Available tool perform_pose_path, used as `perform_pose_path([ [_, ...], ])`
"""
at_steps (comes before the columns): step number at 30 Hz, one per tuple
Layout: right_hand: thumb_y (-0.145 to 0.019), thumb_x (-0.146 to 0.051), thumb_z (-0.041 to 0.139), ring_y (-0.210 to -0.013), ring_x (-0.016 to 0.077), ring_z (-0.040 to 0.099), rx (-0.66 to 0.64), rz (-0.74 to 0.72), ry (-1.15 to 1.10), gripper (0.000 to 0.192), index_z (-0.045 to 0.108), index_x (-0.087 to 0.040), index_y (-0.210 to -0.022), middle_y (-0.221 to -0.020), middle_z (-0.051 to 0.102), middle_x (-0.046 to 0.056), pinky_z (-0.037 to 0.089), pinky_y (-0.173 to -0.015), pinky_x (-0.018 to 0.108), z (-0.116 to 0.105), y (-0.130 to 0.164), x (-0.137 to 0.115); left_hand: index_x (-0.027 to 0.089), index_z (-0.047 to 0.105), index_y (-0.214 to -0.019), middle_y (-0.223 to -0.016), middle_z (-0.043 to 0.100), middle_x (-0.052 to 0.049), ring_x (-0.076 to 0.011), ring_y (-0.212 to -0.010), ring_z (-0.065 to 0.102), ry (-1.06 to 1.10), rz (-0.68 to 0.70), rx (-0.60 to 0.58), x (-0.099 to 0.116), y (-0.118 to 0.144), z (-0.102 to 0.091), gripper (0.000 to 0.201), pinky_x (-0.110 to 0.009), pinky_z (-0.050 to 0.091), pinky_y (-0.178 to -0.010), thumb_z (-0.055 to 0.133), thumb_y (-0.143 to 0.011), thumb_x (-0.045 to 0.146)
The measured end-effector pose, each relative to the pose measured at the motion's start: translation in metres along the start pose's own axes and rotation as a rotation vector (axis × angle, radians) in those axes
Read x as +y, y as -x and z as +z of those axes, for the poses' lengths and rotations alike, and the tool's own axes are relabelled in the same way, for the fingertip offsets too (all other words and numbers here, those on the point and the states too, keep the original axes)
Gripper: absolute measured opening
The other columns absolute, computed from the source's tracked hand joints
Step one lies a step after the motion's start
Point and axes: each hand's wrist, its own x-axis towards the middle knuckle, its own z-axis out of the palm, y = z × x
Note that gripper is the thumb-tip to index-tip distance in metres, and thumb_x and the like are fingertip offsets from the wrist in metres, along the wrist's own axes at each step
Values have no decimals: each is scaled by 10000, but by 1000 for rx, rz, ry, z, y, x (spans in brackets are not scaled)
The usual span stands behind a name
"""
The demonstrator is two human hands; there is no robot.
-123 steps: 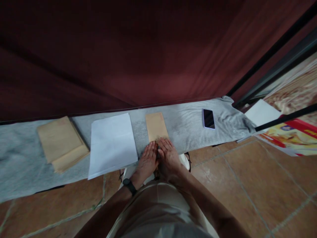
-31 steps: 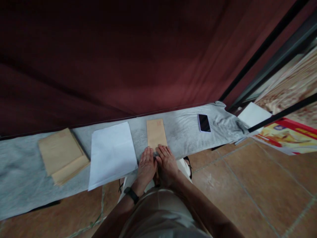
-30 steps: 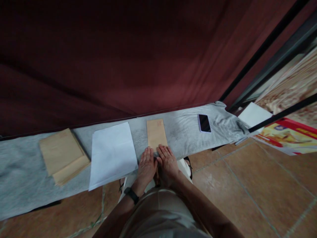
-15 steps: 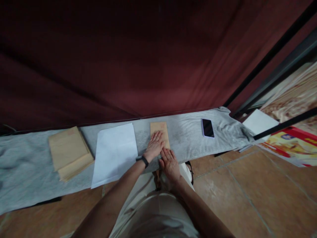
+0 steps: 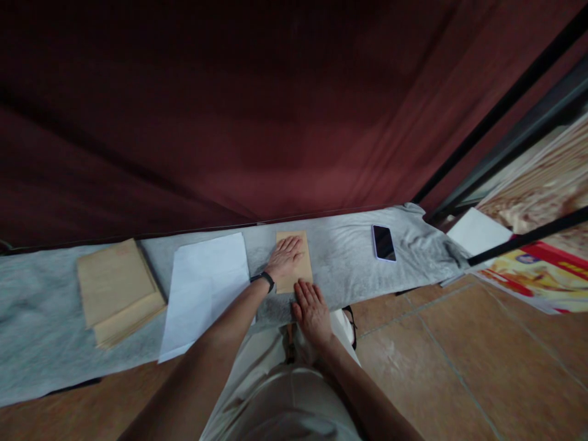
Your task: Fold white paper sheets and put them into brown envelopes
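Observation:
A small brown paper envelope [image 5: 302, 269] lies flat on the grey cloth in front of me. My left hand [image 5: 283, 257], with a dark band at the wrist, rests palm down on the envelope's upper left part, fingers stretched out. Lower down, my right hand [image 5: 313, 311] lies flat with its fingertips at the envelope's bottom right edge. Neither hand grips anything. White paper sheets [image 5: 206, 288] lie just left of the envelope, partly behind my left forearm.
Further left is a stack of brown envelopes [image 5: 117, 282]. A phone [image 5: 384, 243] lies on the grey cloth [image 5: 340, 257] to the right. Behind hangs a dark red curtain [image 5: 294, 135]. Black bars [image 5: 505, 110] and a colourful printed box [image 5: 537, 275] stand at the right.
My left hand has slid up and left over the envelope. My right hand has drawn slightly down, baring more of the envelope's lower part. The view has shifted a little.

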Motion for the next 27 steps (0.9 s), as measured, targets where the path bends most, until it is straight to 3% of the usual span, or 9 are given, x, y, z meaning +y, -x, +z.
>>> perform_pose_path([
  [8,-1044,-259,477,-1461,248,450,5,1,-20,502,463,-134,-1530,-1526,545,132,314,-1244,480,2,0,0,230,353,-1595,-1666,357,-33,-176,-1564,243,34,114,-30,4,18,9,566,-407,138,-1291,275,-1064,407],
  [17,-1028,-261,496,-1427,267,486,18,-2,-17,466,530,-112,-1468,-1479,588,150,349,-1230,501,4,1,1,188,291,-1616,-1682,309,-62,-181,-1570,228,53,135,-116,27,53,6,586,-420,136,-1295,246,-1071,398],
  [22,-1018,-272,520,-1402,268,510,22,-20,-9,433,579,-129,-1422,-1426,631,148,350,-1232,507,5,1,2,148,298,-1609,-1670,329,-107,-205,-1567,244,42,115,-11,40,89,11,600,-449,182,-1288,270,-1068,404],
  [27,-1025,-244,487,-1459,252,445,24,-50,9,470,518,-131,-1480,-1521,551,129,315,-1250,497,4,2,3,121,395,-1561,-1646,366,-159,-261,-1562,260,92,71,123,47,122,23,556,-501,261,-1265,336,-1046,320],
])
